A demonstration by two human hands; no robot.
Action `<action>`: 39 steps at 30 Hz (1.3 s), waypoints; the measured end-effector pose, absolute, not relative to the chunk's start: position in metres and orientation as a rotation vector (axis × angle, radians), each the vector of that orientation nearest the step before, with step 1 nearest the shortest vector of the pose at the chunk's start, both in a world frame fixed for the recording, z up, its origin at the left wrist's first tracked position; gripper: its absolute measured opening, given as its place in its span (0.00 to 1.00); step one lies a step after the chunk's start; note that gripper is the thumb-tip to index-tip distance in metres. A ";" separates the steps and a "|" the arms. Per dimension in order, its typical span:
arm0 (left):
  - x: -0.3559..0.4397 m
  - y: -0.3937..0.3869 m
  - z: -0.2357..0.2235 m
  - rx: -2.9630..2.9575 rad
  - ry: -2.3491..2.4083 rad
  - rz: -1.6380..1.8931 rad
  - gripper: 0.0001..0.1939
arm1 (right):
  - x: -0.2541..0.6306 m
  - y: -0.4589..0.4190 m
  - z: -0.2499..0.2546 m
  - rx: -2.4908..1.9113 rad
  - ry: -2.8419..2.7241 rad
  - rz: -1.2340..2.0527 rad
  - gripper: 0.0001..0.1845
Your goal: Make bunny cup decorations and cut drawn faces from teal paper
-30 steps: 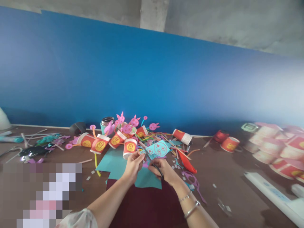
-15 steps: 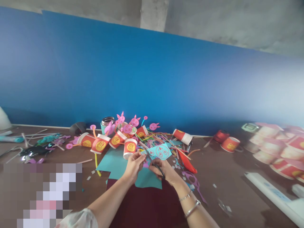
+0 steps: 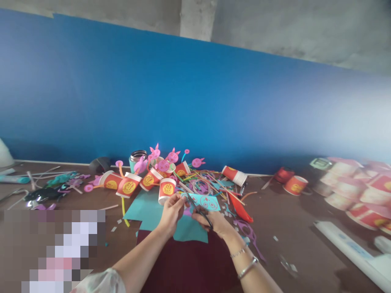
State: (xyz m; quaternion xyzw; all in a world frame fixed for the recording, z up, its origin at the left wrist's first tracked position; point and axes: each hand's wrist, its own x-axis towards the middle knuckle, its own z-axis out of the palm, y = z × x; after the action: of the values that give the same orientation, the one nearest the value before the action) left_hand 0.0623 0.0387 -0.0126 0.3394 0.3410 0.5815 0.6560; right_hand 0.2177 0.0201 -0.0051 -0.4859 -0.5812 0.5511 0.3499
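My left hand (image 3: 172, 211) pinches the left end of a small light-blue paper strip (image 3: 210, 202) with round faces drawn on it in red. In my right hand (image 3: 210, 219) is a pair of dark-handled scissors (image 3: 198, 211), its blades lying against the strip near my left fingertips. Larger teal paper sheets (image 3: 192, 230) lie under both hands. Just beyond my left hand a red-and-white paper cup (image 3: 167, 190) stands among other tipped cups with pink cut-out animal heads.
Behind the hands is a heap of coloured pipe cleaners and scraps (image 3: 201, 185). Stacked cups (image 3: 235, 175) lie past it, and more cups (image 3: 363, 191) are piled at the right. A long white box (image 3: 345, 244) lies at right; a blue panel (image 3: 195, 101) rises behind the table.
The paper strip has tilted, so its drawn faces look flatter and its far edge sits lower. Both hands stay in nearly the same place.
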 end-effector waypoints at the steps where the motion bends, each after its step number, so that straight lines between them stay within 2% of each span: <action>1: 0.062 0.039 -0.012 0.765 0.776 1.320 0.22 | 0.218 0.020 -0.004 -1.267 -1.499 1.429 0.17; 12: 0.062 0.038 -0.009 0.763 0.796 1.324 0.22 | 0.221 0.020 -0.007 -1.228 -1.501 1.482 0.16; 26: 0.061 0.039 -0.012 0.760 0.799 1.300 0.23 | 0.220 0.013 0.014 -1.348 -1.530 1.480 0.16; 32: 0.061 0.036 -0.008 0.779 0.804 1.305 0.21 | 0.220 0.010 0.018 -1.267 -1.537 1.516 0.17; 39: 0.059 0.042 -0.013 0.773 0.881 1.489 0.23 | 0.240 0.011 0.018 -1.122 -1.643 1.727 0.20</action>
State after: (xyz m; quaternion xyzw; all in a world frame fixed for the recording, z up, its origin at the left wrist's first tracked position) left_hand 0.0593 0.0420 -0.0134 0.3313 0.3774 0.6378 0.5839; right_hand 0.2398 0.0108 0.0177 -0.4121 -0.6038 0.6346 0.2507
